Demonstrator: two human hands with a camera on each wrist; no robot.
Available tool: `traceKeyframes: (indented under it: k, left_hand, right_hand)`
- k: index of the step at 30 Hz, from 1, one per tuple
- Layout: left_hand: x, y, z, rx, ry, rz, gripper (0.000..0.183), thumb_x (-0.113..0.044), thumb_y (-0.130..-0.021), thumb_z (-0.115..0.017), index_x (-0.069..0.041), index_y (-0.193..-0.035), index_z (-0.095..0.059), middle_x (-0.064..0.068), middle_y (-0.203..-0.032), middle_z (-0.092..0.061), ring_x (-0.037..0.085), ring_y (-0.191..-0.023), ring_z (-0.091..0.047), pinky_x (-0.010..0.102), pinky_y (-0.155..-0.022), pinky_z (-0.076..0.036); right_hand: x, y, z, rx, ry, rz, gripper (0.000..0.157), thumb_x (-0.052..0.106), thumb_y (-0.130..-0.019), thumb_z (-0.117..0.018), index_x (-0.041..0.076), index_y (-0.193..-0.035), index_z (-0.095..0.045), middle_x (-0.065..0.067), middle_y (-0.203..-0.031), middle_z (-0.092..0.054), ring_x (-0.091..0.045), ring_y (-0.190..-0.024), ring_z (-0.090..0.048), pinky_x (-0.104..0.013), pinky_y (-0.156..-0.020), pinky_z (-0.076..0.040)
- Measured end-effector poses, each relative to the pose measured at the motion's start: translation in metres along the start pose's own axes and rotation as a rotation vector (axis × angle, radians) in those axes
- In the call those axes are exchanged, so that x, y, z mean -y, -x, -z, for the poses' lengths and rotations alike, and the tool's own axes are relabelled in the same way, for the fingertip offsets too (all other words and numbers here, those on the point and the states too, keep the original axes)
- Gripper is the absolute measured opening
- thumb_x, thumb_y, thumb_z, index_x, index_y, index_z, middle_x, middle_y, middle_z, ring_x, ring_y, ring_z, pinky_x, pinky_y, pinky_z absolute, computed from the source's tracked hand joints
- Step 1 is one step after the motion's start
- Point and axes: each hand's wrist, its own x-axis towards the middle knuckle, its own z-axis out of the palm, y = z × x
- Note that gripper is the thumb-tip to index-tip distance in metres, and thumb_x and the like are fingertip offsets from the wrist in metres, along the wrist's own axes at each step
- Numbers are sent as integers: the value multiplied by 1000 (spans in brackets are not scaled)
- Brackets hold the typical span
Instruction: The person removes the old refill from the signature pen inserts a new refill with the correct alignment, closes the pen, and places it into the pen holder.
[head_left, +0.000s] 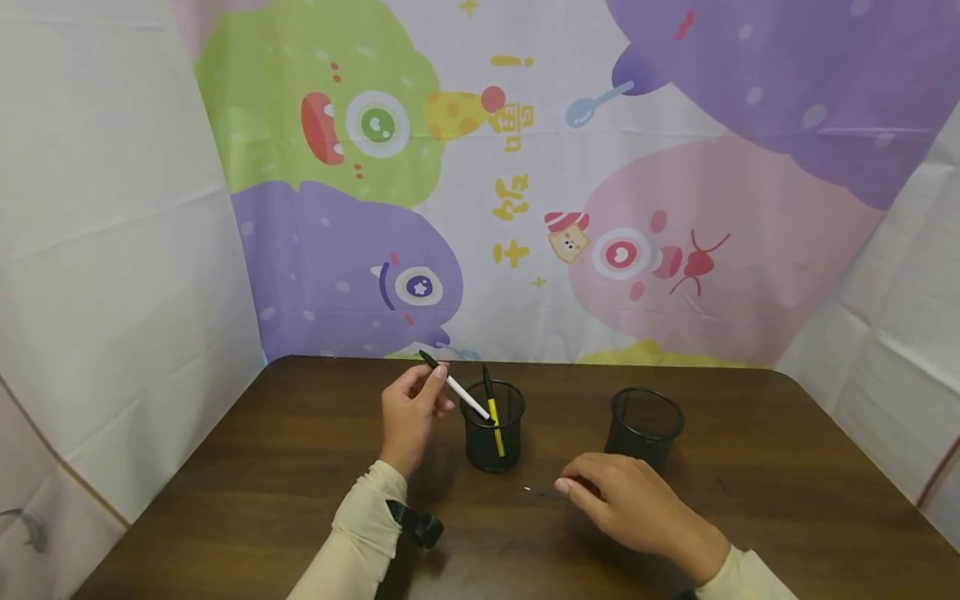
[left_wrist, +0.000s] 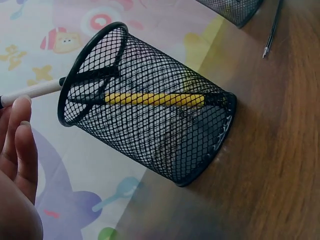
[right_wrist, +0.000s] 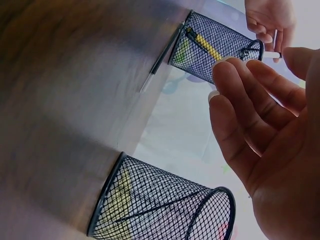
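Note:
My left hand [head_left: 411, 410] pinches a white pen [head_left: 467, 397] with black ends. The pen's lower black end reaches inside the rim of the left black mesh pen holder [left_wrist: 150, 145]. A yellow pen [left_wrist: 150, 99] with black ends stands leaning in that holder. My right hand [head_left: 626, 504] hovers over the table in front of the right mesh pen holder [right_wrist: 165, 200]; its fingers are loosely bent and hold nothing in the right wrist view. On the table near its fingertips lies a thin dark pen refill [right_wrist: 161, 61] with a pale tip, partly hidden in the head view.
The dark brown wooden table [head_left: 300, 467] has its far edge against a cartoon-printed curtain [head_left: 525, 317]. White cloth walls [head_left: 120, 208] stand on both sides. A black strap device [head_left: 420, 525] sits on the left wrist.

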Motion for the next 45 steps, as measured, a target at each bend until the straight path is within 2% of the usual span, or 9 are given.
traceKeyframes:
  k: [7,11,14,19,22,26,32,36,45]
  left_hand:
    - [-16,8,-8,60,-61,-20,20,-4,-96,-67,12,-106,-68,33,-81,-63,19,-53,-61,24,-52,-50]
    - [-15,8,-10,67,-87,-29,17,-4,-96,-67,10,-104,-69,37,-83,-61,33,-55,-60,23,-50,-49]
    - [-14,8,-12,88,-125,-37,16,-3,-95,-67,8,-106,-70,31,-83,-64,44,-59,-60,25,-51,-49]
    - [-12,11,-14,125,-173,-62,17,-2,-94,-68,4,-110,-70,20,-83,-67,50,-63,-59,43,-56,-57]
    - [2,9,-13,121,-180,-75,16,-5,-94,-70,0,-109,-72,16,-83,-68,47,-62,-60,50,-58,-57]
    - [20,5,-9,103,-221,-90,13,-11,-93,-73,-5,-104,-74,8,-80,-69,42,-60,-62,42,-55,-58]
    - [19,7,-8,77,-274,-84,10,-15,-93,-74,-6,-96,-74,5,-78,-69,43,-62,-64,30,-53,-56]
    - [20,7,-7,88,-271,-81,9,-16,-94,-73,-8,-98,-74,5,-79,-69,43,-65,-64,30,-54,-57]
    - [22,6,-7,61,-276,-139,9,-14,-95,-70,-9,-100,-75,7,-79,-70,42,-61,-62,31,-53,-55]
  right_hand:
    - [0,3,2,10,-3,-8,24,43,-104,-54,27,-97,-70,23,-86,-60,5,-70,-52,-25,-62,-50]
    - [-1,4,2,10,1,-2,25,43,-104,-53,26,-97,-71,22,-85,-60,5,-71,-52,-25,-63,-51]
    - [-1,3,2,9,6,1,26,43,-104,-53,26,-97,-71,22,-85,-60,5,-70,-52,-25,-63,-51]
    - [0,3,1,17,8,5,26,43,-104,-53,25,-97,-71,22,-84,-59,5,-69,-52,-25,-62,-50]
    - [0,4,1,18,10,6,26,43,-104,-54,25,-97,-71,22,-84,-60,5,-70,-52,-25,-62,-51]
    - [0,4,1,19,18,9,25,42,-104,-54,26,-97,-71,22,-86,-61,5,-72,-53,-26,-64,-51]
    - [0,2,-1,27,20,22,22,40,-103,-57,25,-98,-71,22,-87,-62,5,-73,-54,-27,-65,-52]
    - [0,2,-2,21,31,33,19,38,-103,-58,26,-96,-71,22,-86,-62,5,-73,-54,-27,-65,-52]
    - [2,0,-1,26,45,43,16,35,-102,-60,26,-96,-71,22,-86,-61,5,-72,-54,-27,-64,-52]
